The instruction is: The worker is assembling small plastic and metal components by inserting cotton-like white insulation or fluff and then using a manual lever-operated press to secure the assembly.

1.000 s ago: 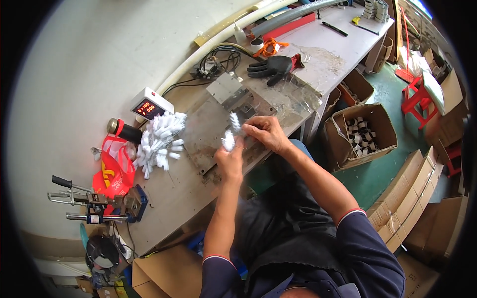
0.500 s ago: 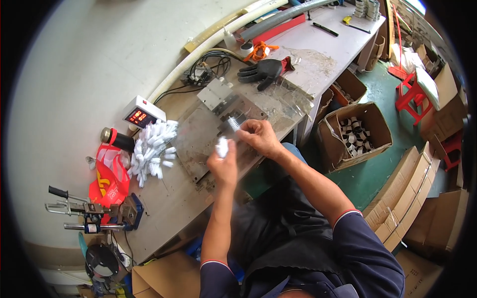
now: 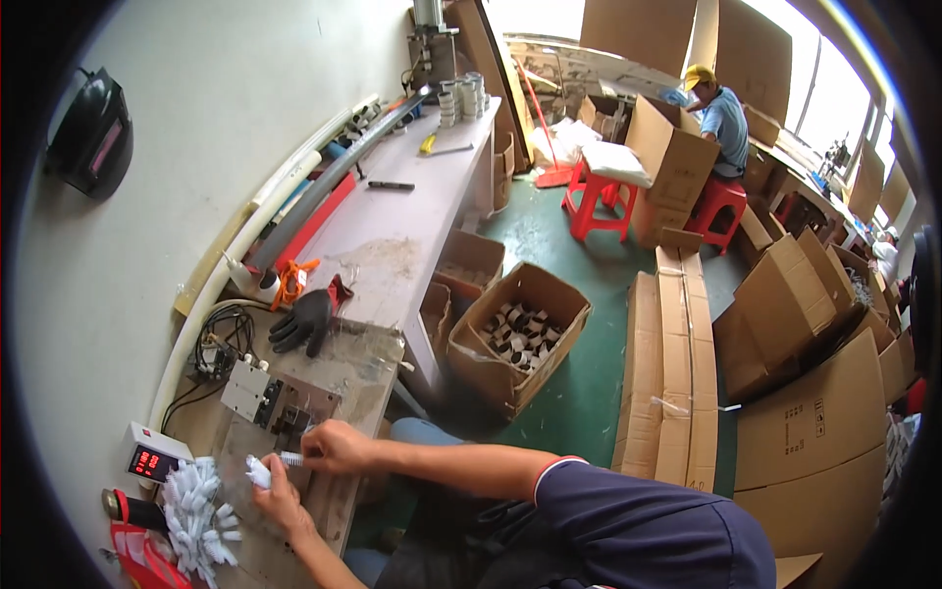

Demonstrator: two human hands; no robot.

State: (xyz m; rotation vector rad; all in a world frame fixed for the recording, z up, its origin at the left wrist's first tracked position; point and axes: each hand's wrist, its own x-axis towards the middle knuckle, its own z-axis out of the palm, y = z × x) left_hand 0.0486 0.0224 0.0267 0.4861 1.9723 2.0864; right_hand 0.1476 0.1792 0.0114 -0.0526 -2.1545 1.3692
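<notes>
My left hand is closed around a small white plastic piece, or possibly several; its fingers hide part of the bundle. Close beside it, my right hand pinches a short pale ribbed piece that points toward the left hand. Both hands are over the near part of the workbench, just in front of a metal fixture with a grey block. A heap of similar white plastic pieces lies to the left of my hands, by a box with a red digital display.
A black work glove lies beyond the fixture, near orange cord and long tubes along the wall. Right of the bench, a cardboard box of black-and-white rings stands on the green floor. A person sits farther back among cartons.
The view has swung to the right and up, so the hands now appear lower left and a seated person has come into sight. Both hands still hold their white pieces close together.
</notes>
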